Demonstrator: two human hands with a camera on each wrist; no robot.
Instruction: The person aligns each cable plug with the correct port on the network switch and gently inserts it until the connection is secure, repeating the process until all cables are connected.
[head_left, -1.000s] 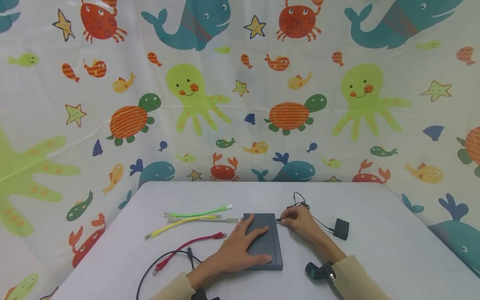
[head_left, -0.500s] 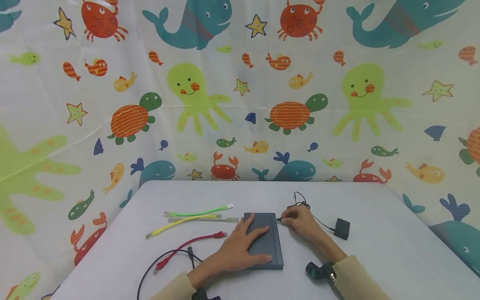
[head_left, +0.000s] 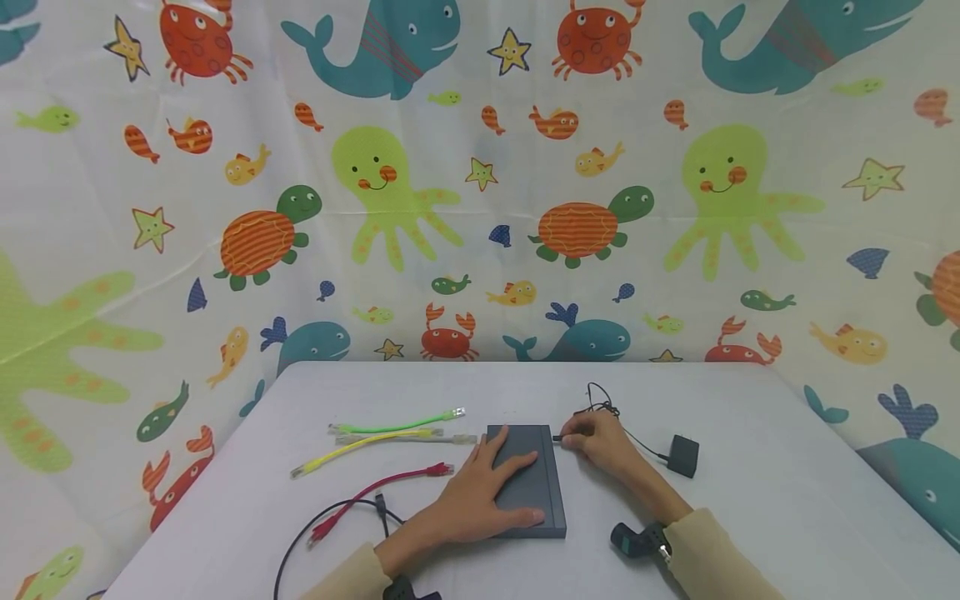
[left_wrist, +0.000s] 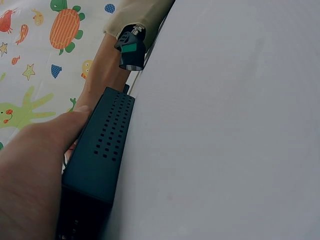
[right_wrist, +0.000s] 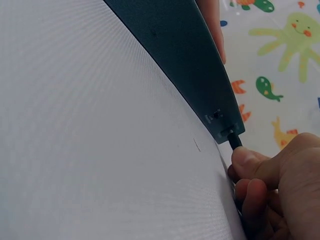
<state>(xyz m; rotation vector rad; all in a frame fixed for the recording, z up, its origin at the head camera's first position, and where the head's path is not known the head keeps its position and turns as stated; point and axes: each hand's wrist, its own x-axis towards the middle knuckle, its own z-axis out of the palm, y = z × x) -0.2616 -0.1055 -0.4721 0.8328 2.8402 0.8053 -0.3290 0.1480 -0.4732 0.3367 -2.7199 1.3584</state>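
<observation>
A flat dark grey network switch [head_left: 530, 492] lies mid-table in the head view, its vented side [left_wrist: 111, 125] showing in the left wrist view. My left hand [head_left: 476, 502] rests on its top with fingers spread. Between thumb and fingers, my right hand [head_left: 596, 442] pinches a black power plug [right_wrist: 235, 140]. In the right wrist view the plug's tip meets a socket near the end of the switch's side wall; how deep it sits I cannot tell. From that hand a thin black cord leads to a black power adapter [head_left: 682, 456] on the right.
Left of the switch lie green [head_left: 405, 423], yellow [head_left: 360, 452] and red [head_left: 378, 487] network cables, plus a grey one [head_left: 457, 440]. A black cable [head_left: 300, 533] loops nearer the front, beside the left forearm. Behind the table hangs a sea-animal curtain [head_left: 480, 208].
</observation>
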